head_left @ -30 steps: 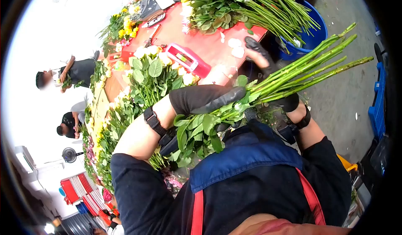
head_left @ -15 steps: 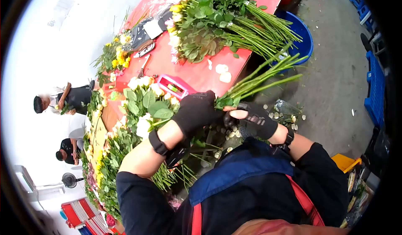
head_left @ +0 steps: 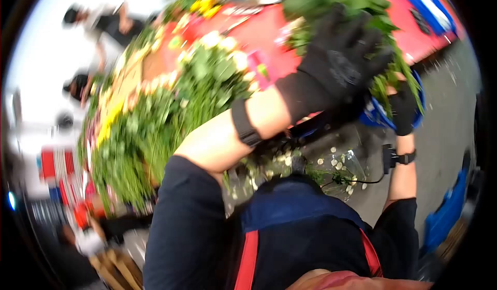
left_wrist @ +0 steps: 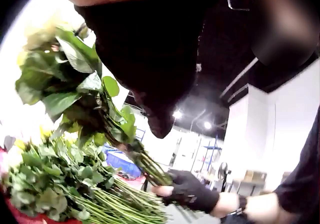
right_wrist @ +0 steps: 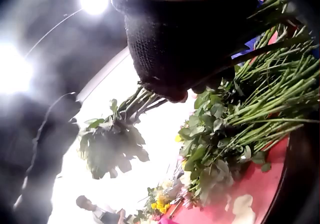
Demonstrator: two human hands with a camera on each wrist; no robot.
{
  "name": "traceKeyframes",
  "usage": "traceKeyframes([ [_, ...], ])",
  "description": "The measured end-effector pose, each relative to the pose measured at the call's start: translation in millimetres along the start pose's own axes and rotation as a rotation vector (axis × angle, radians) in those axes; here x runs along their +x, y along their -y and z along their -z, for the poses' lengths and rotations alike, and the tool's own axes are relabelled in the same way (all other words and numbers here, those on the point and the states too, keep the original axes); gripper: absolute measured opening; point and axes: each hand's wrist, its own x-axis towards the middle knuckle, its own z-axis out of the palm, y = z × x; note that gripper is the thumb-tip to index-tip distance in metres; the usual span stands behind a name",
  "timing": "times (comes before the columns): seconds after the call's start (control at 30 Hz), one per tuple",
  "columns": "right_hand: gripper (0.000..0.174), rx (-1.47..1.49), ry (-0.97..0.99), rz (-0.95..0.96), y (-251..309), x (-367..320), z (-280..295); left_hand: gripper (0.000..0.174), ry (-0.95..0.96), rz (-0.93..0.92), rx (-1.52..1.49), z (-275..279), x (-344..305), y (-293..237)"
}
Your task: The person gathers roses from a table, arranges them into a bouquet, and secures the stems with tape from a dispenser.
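My right hand (head_left: 404, 106), in a black fingerless glove, grips the stems (left_wrist: 150, 169) of a bunch of leafy roses. In the left wrist view its leaves (left_wrist: 75, 84) and pale blooms slant up to the left, above the cut roses (left_wrist: 55, 179) lying on the table. My left hand (head_left: 341, 57), gloved in black too, is held with its fingers spread beside the bunch, holding nothing. The right wrist view shows the bunch's leaves (right_wrist: 112, 149) hanging past the right hand. Blur softens the head view.
Below the right hand stands a blue tub (head_left: 373, 116) at the edge of the red table (head_left: 259, 36). Leafy flowers (head_left: 207, 78) line the table's left side, with a pink tool (head_left: 259, 70) beside them. Petals and trimmings (head_left: 336, 166) litter the floor. Two people stand across the table.
Both hands have moved forward and right, towards the far flowers and the tub. My left hand has let go of the bunch and spread its fingers; my right hand keeps the stems.
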Motion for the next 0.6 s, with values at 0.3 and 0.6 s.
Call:
traceKeyframes([
  [0.3,0.034,-0.390,0.022,0.297,-55.0,74.5,-63.3,0.059,0.351,0.906,0.088,136.5,-252.3,43.6],
  [0.6,0.047,0.646,1.272,-0.618,280.6,-93.7,-242.9,0.124,0.811,1.578,0.115,179.8,-445.0,65.7],
])
